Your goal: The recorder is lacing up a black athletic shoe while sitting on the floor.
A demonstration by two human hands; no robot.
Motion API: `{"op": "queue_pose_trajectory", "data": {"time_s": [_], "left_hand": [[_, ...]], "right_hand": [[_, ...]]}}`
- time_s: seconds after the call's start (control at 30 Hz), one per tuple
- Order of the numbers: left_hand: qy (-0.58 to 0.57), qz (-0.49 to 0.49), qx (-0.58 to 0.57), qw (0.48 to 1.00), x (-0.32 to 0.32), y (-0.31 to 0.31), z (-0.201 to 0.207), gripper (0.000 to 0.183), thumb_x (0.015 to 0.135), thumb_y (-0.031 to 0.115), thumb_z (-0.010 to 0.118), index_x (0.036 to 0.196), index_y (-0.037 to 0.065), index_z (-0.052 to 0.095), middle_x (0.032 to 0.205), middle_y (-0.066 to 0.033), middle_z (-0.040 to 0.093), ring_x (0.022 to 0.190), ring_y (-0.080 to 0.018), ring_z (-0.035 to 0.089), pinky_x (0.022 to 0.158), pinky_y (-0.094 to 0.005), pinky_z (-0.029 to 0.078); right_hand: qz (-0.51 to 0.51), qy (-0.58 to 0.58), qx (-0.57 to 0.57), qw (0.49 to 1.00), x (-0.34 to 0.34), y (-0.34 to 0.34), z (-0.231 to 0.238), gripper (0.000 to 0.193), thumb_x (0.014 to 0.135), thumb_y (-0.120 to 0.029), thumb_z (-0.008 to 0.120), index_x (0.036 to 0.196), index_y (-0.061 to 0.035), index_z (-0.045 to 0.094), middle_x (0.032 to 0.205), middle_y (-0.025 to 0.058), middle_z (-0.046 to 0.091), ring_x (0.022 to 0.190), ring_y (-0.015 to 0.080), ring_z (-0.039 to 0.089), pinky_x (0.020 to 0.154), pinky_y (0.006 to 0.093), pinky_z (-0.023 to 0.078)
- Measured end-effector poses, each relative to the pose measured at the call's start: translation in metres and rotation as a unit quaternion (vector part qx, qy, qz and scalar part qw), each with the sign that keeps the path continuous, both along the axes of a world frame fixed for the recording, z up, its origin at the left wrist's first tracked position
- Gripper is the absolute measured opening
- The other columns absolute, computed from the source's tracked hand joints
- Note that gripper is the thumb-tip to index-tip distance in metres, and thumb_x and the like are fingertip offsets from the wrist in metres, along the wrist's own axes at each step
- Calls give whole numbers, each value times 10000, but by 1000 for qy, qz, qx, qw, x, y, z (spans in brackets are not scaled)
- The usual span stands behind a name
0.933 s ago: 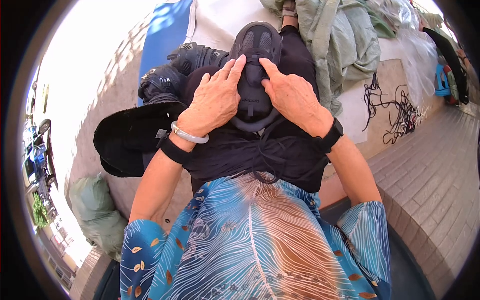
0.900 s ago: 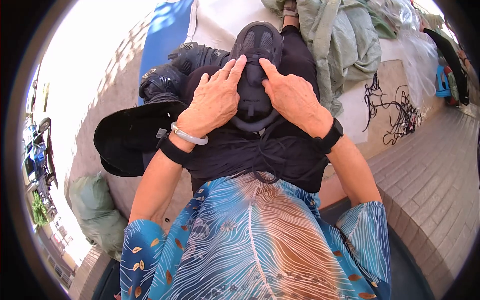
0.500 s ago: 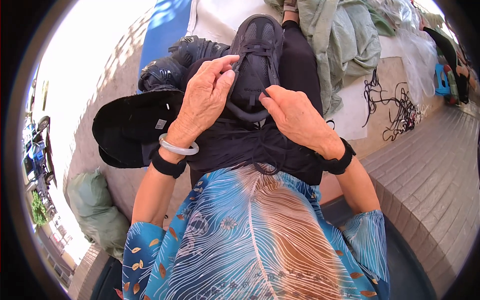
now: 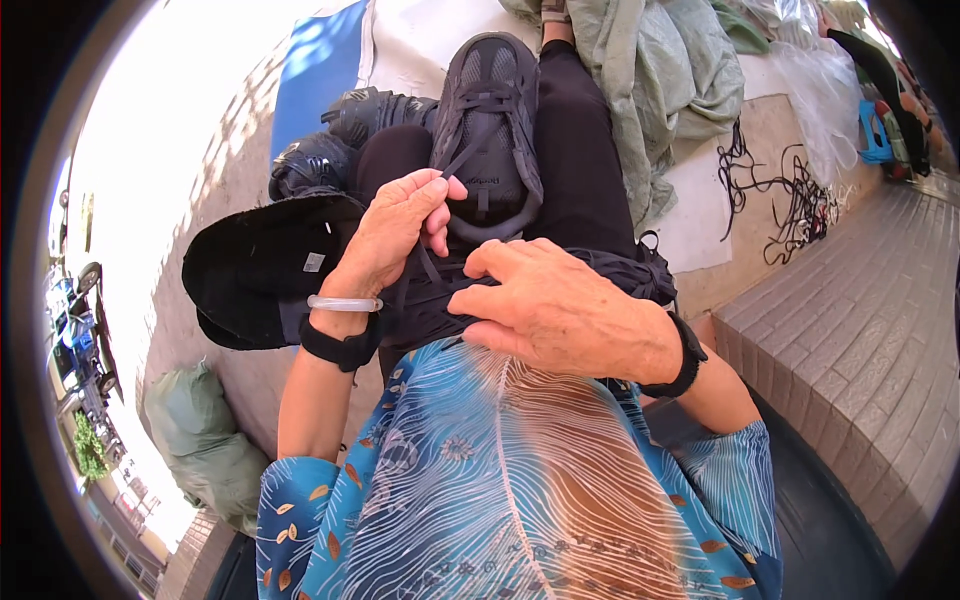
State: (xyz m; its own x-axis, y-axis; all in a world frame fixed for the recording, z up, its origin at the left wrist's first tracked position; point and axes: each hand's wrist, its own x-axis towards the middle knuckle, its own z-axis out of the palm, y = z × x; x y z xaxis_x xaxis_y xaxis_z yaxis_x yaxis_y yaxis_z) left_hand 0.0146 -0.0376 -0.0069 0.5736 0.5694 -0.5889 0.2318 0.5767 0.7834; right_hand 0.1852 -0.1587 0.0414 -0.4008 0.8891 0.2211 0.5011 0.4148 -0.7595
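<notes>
The brick floor (image 4: 860,330) on the right is wide and bare, so there is room to move there. A pile of green cloth (image 4: 660,80) lies past the legs, with tangled black cords (image 4: 790,200) beside it. A green sack (image 4: 200,430) sits low on the left; I cannot tell what is inside. A black hat (image 4: 260,265) lies open side up, next to more black shoes (image 4: 340,135). The dark shoe (image 4: 490,120) rests on the lap, long way pointing away, toe far. The left hand (image 4: 395,235) pinches a lace (image 4: 455,165) in a tight grip. The right hand (image 4: 560,310) lies curled below the shoe's heel; its grip I cannot tell.
</notes>
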Motion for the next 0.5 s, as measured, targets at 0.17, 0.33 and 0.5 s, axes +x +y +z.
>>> {"op": "queue_pose_trajectory", "data": {"time_s": [0.17,0.33,0.5], "left_hand": [[2,-20,-32,999,-5,-3,-2,211,976,226,489,922,37,566,576,45,414,474,-61,427,497,-220,441],[-4,-55,-10,998,1,-6,10,214,978,215,476,908,33,563,580,45,412,493,-49,419,503,-211,436],[69,-80,47,993,-17,-7,-13,214,959,192,490,881,24,596,645,27,482,566,-59,474,549,-205,454]], "right_hand": [[-122,83,-97,984,49,11,25,180,829,-119,653,970,-9,637,799,124,606,679,277,597,615,337,474],[-189,104,-72,974,56,10,31,174,818,-99,661,959,2,647,737,101,606,613,199,586,589,301,466],[-285,263,130,913,89,-5,74,419,832,-316,686,1038,37,596,700,10,502,603,143,503,562,257,402]]}}
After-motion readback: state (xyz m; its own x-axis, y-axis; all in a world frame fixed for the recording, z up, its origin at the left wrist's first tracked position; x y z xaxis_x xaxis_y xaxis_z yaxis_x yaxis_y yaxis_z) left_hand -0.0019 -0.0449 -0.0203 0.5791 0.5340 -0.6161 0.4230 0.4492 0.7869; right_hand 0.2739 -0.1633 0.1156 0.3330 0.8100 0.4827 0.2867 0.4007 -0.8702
